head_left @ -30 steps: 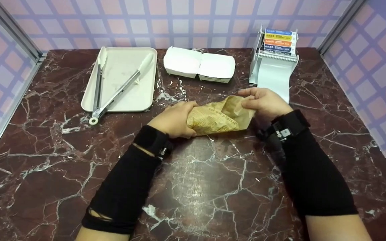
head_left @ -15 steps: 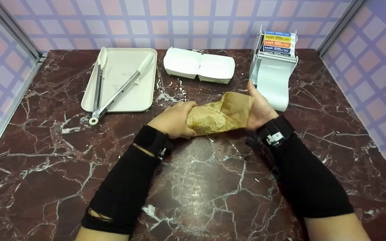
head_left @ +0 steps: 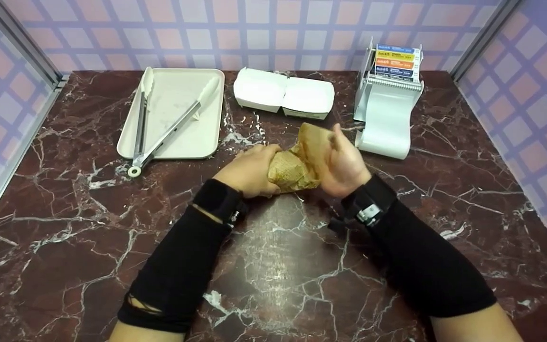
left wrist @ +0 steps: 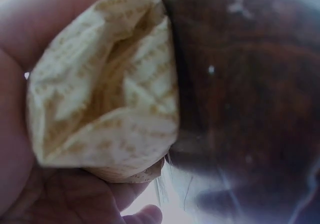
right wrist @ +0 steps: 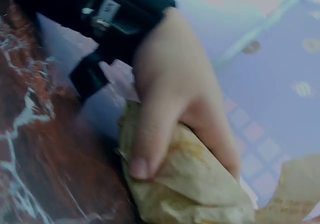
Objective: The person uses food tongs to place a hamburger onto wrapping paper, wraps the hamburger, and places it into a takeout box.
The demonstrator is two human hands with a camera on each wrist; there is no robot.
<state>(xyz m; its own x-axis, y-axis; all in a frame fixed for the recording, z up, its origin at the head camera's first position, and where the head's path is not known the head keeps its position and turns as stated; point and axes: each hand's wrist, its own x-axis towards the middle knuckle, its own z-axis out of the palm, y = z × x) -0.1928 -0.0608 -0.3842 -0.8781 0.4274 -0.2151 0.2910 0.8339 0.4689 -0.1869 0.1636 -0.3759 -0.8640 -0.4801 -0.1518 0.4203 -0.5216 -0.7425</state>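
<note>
A parcel wrapped in brown newsprint-patterned food paper [head_left: 290,172] lies mid-table, its contents hidden. My left hand [head_left: 249,171] grips its left end, the thumb on the near side and the fingers over the far side. In the left wrist view, the creased, tucked end of the paper parcel [left wrist: 105,93] sits against the palm. The loose paper flap [head_left: 312,142] at its right end stands up, folded toward the parcel. My right hand [head_left: 347,166] presses that flap with the palm side, fingers straight. The right wrist view shows the left hand [right wrist: 172,88] holding the crumpled wrap.
Metal tongs with white tips [head_left: 171,130] lie spread over a cream tray [head_left: 178,78] at the back left. A white open clamshell box [head_left: 283,92] stands behind the parcel. Behind the right hand is a label dispenser [head_left: 390,80] with its strip hanging forward. Patterned walls enclose the table.
My right hand goes from pinching the paper's right end to pushing it leftward with a straight palm. The loose flap folds up and toward the parcel. The left hand keeps its hold.
</note>
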